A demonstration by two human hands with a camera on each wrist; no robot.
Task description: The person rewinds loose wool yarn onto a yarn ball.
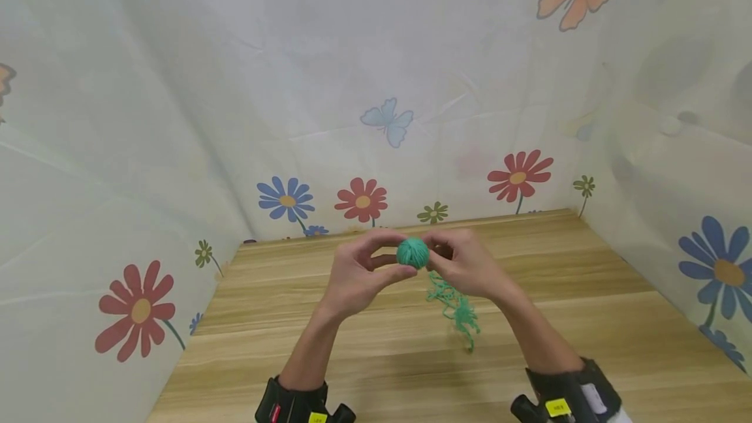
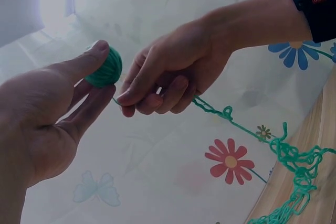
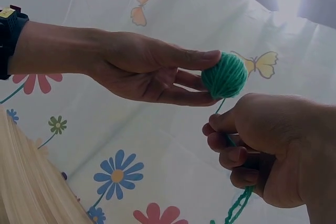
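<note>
A small ball of green yarn (image 1: 413,252) is pinched between the thumb and fingers of my left hand (image 1: 360,271), held up above the table. Right beside it, my right hand (image 1: 467,262) grips the yarn strand (image 3: 220,106) that runs out of the ball, thumb against forefinger and the other fingers curled. From below the right hand the yarn trails down to a loose, tangled heap of green yarn (image 1: 464,314). In the left wrist view this loose yarn (image 2: 296,166) shows loops and kinks along its length.
The wood-grain table (image 1: 264,318) spreads under both hands. Behind and at both sides hangs a pale curtain (image 1: 317,83) printed with flowers and butterflies. Black wrist bands (image 1: 294,402) with small cameras sit on both wrists.
</note>
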